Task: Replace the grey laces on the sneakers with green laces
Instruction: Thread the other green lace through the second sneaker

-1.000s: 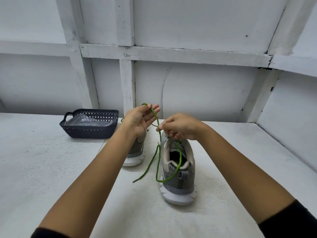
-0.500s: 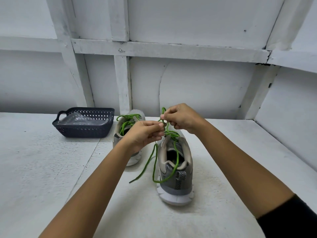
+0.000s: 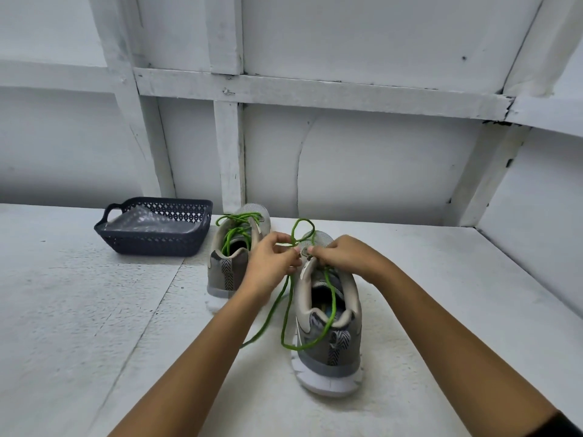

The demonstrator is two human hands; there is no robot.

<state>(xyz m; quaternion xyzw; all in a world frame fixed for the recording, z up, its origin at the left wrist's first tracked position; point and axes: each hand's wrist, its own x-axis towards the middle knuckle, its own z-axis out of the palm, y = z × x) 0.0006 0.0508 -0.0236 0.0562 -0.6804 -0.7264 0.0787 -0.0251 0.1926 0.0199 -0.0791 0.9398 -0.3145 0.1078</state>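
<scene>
We pinch the green lace [image 3: 285,313] with our left hand [image 3: 271,263] and our right hand [image 3: 345,257] above the near shoe [image 3: 328,351]; the other shoe [image 3: 225,269] sits farther left, by the basket [image 3: 157,244]

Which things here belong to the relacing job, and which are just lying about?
Job: near sneaker; green lace, pinched by left hand and right hand; far sneaker, already laced green.
Lying about: dark plastic basket, with clear plastic wrap inside.
</scene>
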